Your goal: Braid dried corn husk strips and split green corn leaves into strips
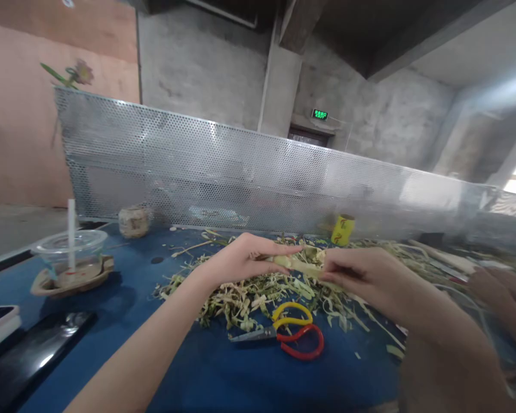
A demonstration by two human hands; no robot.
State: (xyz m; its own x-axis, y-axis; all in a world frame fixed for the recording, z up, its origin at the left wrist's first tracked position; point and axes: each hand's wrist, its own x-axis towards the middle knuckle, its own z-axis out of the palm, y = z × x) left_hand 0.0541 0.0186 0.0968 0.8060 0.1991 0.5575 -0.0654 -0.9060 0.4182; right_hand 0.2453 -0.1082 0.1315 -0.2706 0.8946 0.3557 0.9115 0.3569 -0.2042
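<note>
A pale green plant stalk (303, 266) stretches between my two hands above the table. My left hand (253, 257) pinches its left end between thumb and fingers. Curled fingers of my right hand (365, 269) grip the other end, hiding part of it. Beneath both hands lies a heap of shredded green and straw-coloured plant peelings (245, 295). Scissors (279, 331) with one yellow and one red handle rest on the blue table (223, 378) just in front of the heap, blades pointing left.
A lidded plastic cup (75, 258) with a straw stands in a cardboard holder at left, near a dark phone (38, 355). A jar-like object (133, 222) and a yellow roll (343, 230) sit by the perforated metal partition (241, 166). Another person's hand (496, 292) is at right.
</note>
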